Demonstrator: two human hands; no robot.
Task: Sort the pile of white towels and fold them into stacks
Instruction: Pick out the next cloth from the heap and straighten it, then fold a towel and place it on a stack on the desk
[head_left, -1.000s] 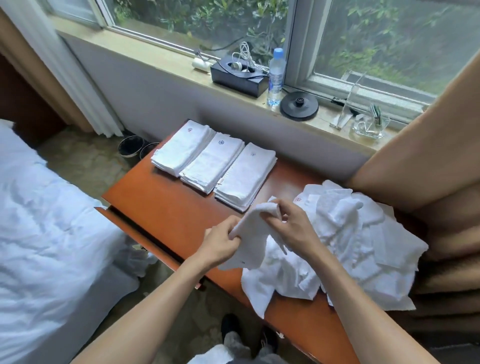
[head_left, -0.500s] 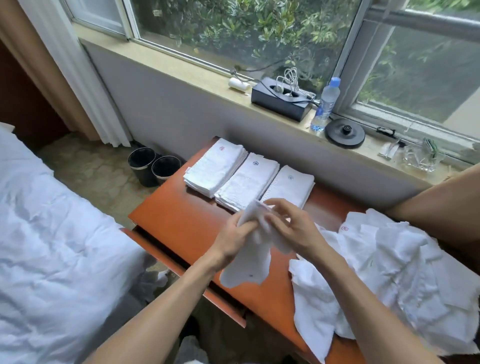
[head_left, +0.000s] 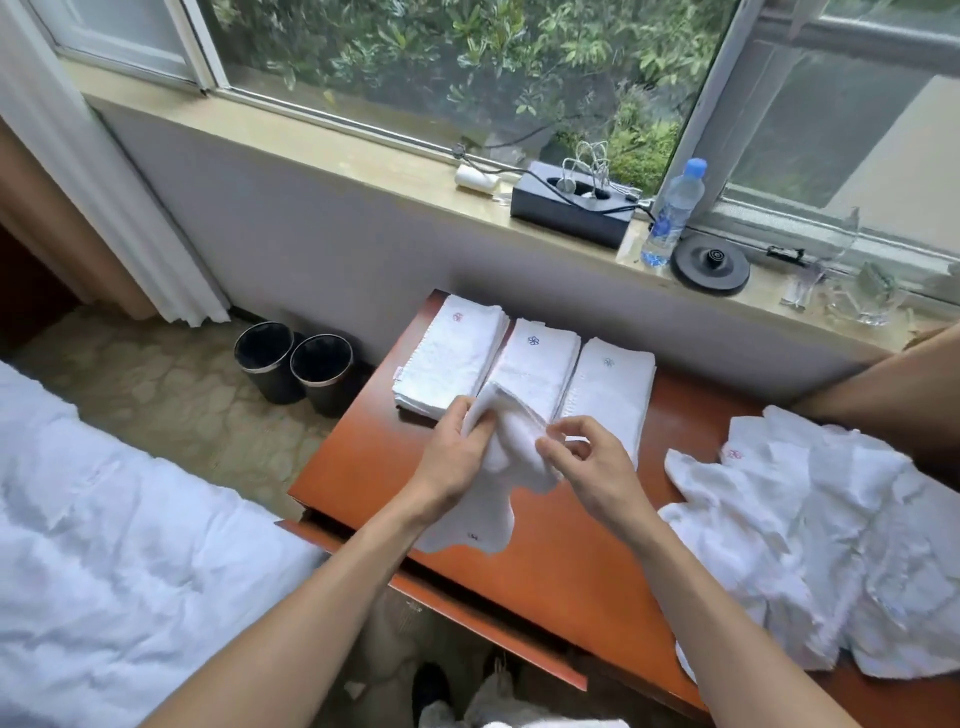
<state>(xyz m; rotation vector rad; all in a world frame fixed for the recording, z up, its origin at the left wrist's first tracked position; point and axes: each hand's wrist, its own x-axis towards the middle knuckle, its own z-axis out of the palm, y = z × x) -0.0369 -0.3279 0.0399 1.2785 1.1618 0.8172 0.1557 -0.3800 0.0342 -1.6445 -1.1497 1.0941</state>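
White towel (head_left: 493, 473) pinched by left hand (head_left: 457, 462) and right hand (head_left: 587, 467) — three folded stacks (head_left: 535, 364) sit finished on the bench (head_left: 561, 571), a large crumpled pile (head_left: 831, 545) awaits.

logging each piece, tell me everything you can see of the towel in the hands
The towel is white, terry-looking, unfolded and crumpled, held over the reddish table before the folded stacks. The left hand grips its upper left, the right hand pinches its right side. Its lower end hangs loose, bearing a small dark mark.
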